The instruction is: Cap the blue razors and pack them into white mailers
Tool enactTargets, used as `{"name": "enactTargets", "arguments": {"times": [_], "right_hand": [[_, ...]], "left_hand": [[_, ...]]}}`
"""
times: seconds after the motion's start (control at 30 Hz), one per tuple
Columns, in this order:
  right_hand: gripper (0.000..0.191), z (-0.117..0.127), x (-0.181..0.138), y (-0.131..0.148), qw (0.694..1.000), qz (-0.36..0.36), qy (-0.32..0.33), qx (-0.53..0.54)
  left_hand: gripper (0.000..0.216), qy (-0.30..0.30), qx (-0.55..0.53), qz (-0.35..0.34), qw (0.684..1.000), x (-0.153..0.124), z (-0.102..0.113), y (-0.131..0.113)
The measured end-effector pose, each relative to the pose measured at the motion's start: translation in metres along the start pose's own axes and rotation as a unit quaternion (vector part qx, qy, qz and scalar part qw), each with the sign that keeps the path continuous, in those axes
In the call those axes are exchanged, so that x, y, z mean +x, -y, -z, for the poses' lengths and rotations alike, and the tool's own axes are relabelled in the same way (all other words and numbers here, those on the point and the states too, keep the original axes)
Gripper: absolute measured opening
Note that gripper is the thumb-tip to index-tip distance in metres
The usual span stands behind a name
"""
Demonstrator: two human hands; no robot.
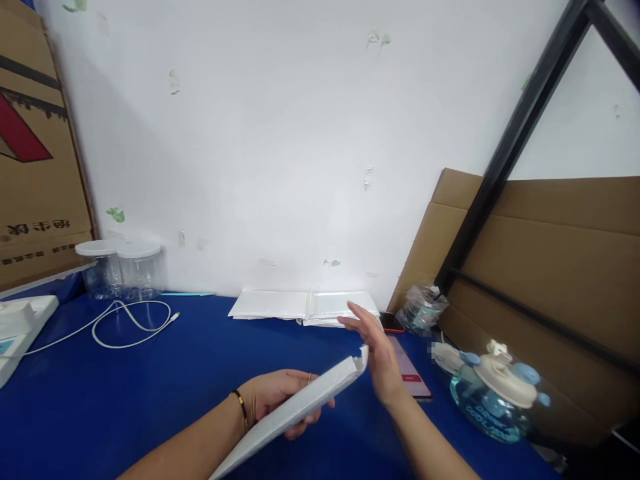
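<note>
My left hand [273,393] is closed around a flat white packet [295,410], its thumb side and fingertips showing on either side of it. The packet is tilted, its upper end pointing up and to the right, where a small flap curls. Beside that end is my right hand [380,360], fingers stretched out and apart; whether the palm touches the flap I cannot tell. Farther back, against the wall, similar flat white packets [273,305] lie in two side-by-side piles. The packet's lower end runs out of the picture.
Two clear lidded jars [140,270] and a white cable [120,345] are at left, near a power strip [30,327]. At right are a phone [413,379], a plastic-wrapped cup [423,310], a blue bottle [493,400], cardboard [565,267] and a black metal frame [515,133].
</note>
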State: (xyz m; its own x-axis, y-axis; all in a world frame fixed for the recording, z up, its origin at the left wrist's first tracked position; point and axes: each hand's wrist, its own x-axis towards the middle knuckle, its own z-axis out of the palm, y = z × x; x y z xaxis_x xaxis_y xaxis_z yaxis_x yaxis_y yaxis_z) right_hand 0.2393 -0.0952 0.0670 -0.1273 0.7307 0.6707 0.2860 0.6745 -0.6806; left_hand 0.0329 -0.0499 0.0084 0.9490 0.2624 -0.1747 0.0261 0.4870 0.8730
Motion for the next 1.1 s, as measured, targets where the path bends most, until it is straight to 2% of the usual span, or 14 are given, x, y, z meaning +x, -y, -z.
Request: {"name": "enactTargets", "arguments": {"times": [0.07,0.13,0.2,0.27,0.33,0.4,0.47,0.57,0.63,0.73,0.87,1.0,1.07,1.1], "right_hand": [[0.067,-0.002,-0.008,-0.002,0.998,0.04,0.003,-0.043],[0.057,-0.004,-0.012,-0.001,0.99,0.057,0.091,-0.09],[0.031,-0.006,-0.009,0.0,0.975,0.039,0.19,-0.11],[0.027,-0.002,0.0,-0.002,0.967,-0.014,0.231,-0.103],[0.037,0.011,0.015,-0.01,0.975,-0.084,0.191,-0.082],[0.041,0.032,0.032,-0.028,0.985,-0.152,0.065,-0.053],[0.037,0.057,0.048,-0.055,0.976,-0.21,-0.064,-0.013],[0.039,0.09,0.064,-0.1,0.949,-0.272,-0.16,0.018],[0.038,0.102,0.068,-0.127,0.933,-0.31,-0.168,-0.069],[0.039,0.111,0.072,-0.155,0.883,-0.37,-0.111,-0.266],[0.04,0.112,0.087,-0.164,0.845,-0.392,-0.069,-0.358],[0.054,0.082,0.1,-0.139,0.803,-0.325,-0.074,-0.495],[0.055,0.043,0.099,-0.121,0.815,-0.17,-0.03,-0.554],[0.054,0.019,0.097,-0.114,0.834,-0.088,0.039,-0.543]], "left_hand": [[0.029,0.012,-0.022,-0.005,1.0,0.001,0.003,0.001],[0.029,0.035,-0.042,0.006,0.998,0.003,0.009,0.002],[0.031,0.062,-0.06,0.022,0.996,0.004,0.016,0.003],[0.037,0.07,-0.073,0.015,0.995,0.005,0.022,0.004],[0.044,0.047,-0.09,-0.019,0.995,0.006,0.026,0.005],[0.047,-0.003,-0.126,-0.05,0.991,0.008,0.03,0.005],[0.046,-0.07,-0.171,-0.069,0.98,0.011,0.034,0.004],[0.047,-0.158,-0.215,-0.09,0.959,0.015,0.039,0.001],[0.048,-0.188,-0.23,-0.101,0.949,0.016,0.043,-0.001],[0.048,-0.216,-0.252,-0.108,0.937,0.017,0.046,-0.004],[0.043,-0.266,-0.287,-0.123,0.912,0.017,0.049,-0.007],[0.032,-0.337,-0.323,-0.155,0.871,0.018,0.051,-0.01],[0.02,-0.367,-0.302,-0.159,0.865,0.02,0.049,-0.008],[0.018,-0.372,-0.264,-0.156,0.876,0.02,0.047,-0.007]]}}
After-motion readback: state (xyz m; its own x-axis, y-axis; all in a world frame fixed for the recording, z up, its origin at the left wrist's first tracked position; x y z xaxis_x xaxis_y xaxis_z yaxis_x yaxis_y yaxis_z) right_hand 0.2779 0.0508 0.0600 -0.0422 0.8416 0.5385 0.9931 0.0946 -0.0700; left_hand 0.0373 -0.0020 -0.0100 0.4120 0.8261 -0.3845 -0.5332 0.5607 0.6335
